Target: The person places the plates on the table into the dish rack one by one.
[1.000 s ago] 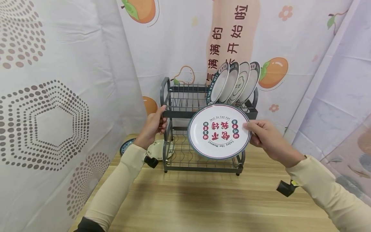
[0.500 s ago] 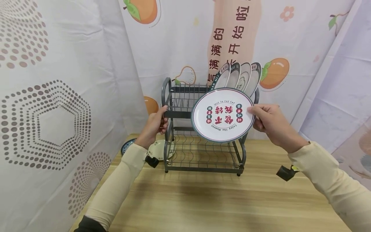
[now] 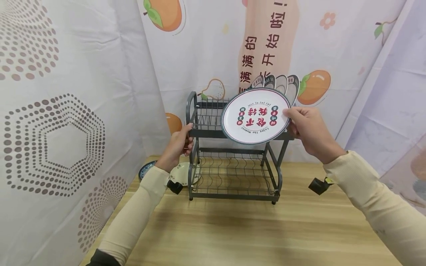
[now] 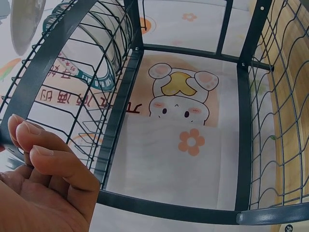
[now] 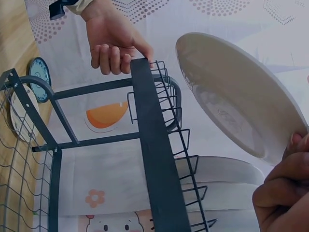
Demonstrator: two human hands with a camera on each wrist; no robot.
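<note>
In the head view my right hand (image 3: 309,131) pinches the right edge of a white oval plate (image 3: 256,99) with red and green lettering and a dark rim. The plate is tilted, its face toward me, in front of the upper tier of a dark two-tier dish rack (image 3: 208,133). The right wrist view shows the plate's pale underside (image 5: 231,87) apart from the rack. My left hand (image 3: 176,147) grips the upper tier's front left corner, thumb on top, fingers curled below. Several plates (image 3: 293,88) stand in the upper tier's right part, partly hidden by the held plate.
Beside the rack on the left, a cream plate (image 3: 182,173) and a blue patterned dish (image 3: 145,170) lie on the wooden table (image 3: 233,232), partly behind my left arm. Printed white curtains (image 3: 206,48) hang close behind and at the sides.
My right hand has raised the white plate from in front of the lower part of the rack to the upper tier's height, covering more of the standing plates. The left hand keeps its hold.
</note>
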